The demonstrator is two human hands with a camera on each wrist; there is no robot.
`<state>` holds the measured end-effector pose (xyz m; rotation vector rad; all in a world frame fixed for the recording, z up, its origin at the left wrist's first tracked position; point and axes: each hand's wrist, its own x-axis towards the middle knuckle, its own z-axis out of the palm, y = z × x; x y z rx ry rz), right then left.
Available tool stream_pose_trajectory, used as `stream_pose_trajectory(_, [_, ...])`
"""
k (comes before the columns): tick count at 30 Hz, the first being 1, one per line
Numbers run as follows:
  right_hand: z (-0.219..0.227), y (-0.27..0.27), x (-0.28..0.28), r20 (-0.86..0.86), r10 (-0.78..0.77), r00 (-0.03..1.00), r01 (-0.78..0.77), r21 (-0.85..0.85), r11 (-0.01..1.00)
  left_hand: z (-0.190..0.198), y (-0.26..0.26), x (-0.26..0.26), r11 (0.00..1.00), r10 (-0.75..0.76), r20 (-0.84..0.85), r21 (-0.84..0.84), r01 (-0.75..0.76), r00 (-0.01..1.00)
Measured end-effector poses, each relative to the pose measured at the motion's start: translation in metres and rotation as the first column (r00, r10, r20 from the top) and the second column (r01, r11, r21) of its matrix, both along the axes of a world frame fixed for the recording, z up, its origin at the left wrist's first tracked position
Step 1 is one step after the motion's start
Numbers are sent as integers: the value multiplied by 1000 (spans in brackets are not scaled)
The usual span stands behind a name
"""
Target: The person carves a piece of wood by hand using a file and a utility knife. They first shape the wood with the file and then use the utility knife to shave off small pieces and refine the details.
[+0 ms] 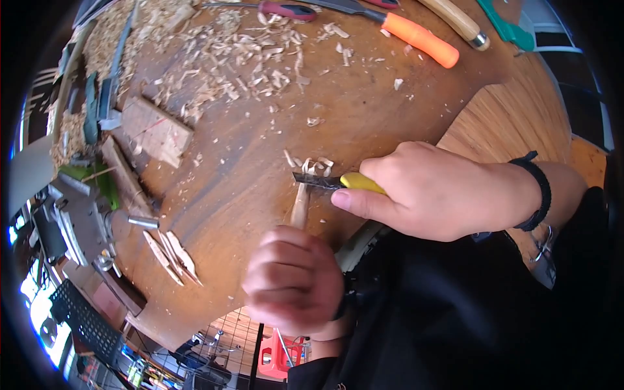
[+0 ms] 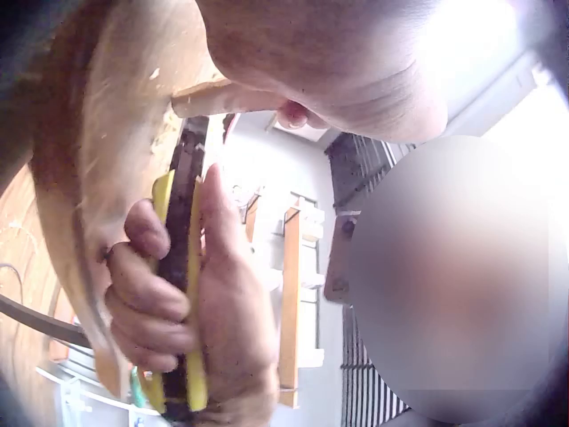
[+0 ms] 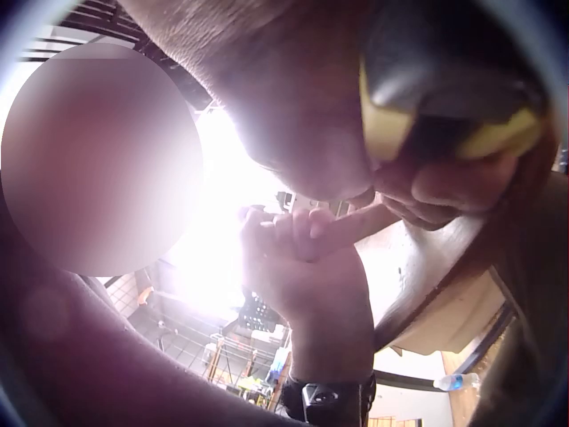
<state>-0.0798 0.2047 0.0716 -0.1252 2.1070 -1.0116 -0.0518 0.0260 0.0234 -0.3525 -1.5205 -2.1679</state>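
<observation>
My left hand grips a slim wooden stick, whose pale end points away over the worktable. A yellow and black utility knife is held in my right hand, thumb along the handle. Its dark blade lies across the stick near the far end, with curled shavings just beyond. The left wrist view shows the fingers wrapped round the knife handle and the blade close to the stick. In the right wrist view, the left fist surrounds the stick's lower part.
Wood shavings cover the far side of the brown worktable. An orange-handled tool and a wooden handle lie at the back. To the left are a flat wood block, thin split pieces and a metal vise.
</observation>
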Motion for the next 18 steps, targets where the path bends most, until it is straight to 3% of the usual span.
stream_pose_trajectory(2, [3, 3, -4, 16, -64, 998, 64, -7, 998, 3, -8, -8, 950, 90, 89, 290, -112, 992])
stream_pose_trajectory(3, [4, 3, -5, 12, -48, 999, 48, -12, 999, 6, -13, -11, 950, 106, 84, 286, -126, 991])
stream_pose_trajectory(5, [7, 1, -8, 57, -224, 973, 229, -114, 967, 12, -28, -17, 788, 86, 190, 588, -184, 978])
stream_pose_trajectory(6, [0, 1, -6, 57, -214, 975, 219, -109, 970, 14, -35, -19, 756, 14, 209, 638, -147, 978])
stream_pose_trajectory(7, [-6, -3, -5, 49, -181, 982, 186, -115, 976, 15, -39, -19, 753, 47, 199, 637, -166, 979])
stream_pose_trajectory(9, [-11, -13, -1, -6, -336, 942, 312, -354, 882, 18, -43, -21, 541, -80, 230, 827, -151, 970])
stream_pose_trajectory(10, [-11, -17, -1, -12, -330, 944, 300, -385, 873, 17, -47, -20, 498, -130, 234, 856, -141, 963])
stream_pose_trajectory(11, [-12, -19, -2, -25, -284, 958, 253, -385, 887, 18, -47, -21, 488, -85, 222, 859, -153, 971])
stream_pose_trajectory(13, [-14, -22, 0, 11, -251, 968, 236, -391, 890, 21, -44, -22, 241, -234, 231, 955, -174, 944])
stream_pose_trajectory(15, [-20, -26, 1, 43, -225, 973, 221, -436, 872, 12, -44, -21, 189, -230, 172, 973, -130, 958])
stream_pose_trajectory(17, [-19, -29, 1, 128, -300, 945, 320, -537, 780, 9, -39, -20, 185, -263, 206, 970, -161, 942])
stream_pose_trajectory(18, [-18, -32, 0, 165, -323, 932, 355, -593, 722, 7, -35, -18, 205, -274, 159, 973, -104, 948])
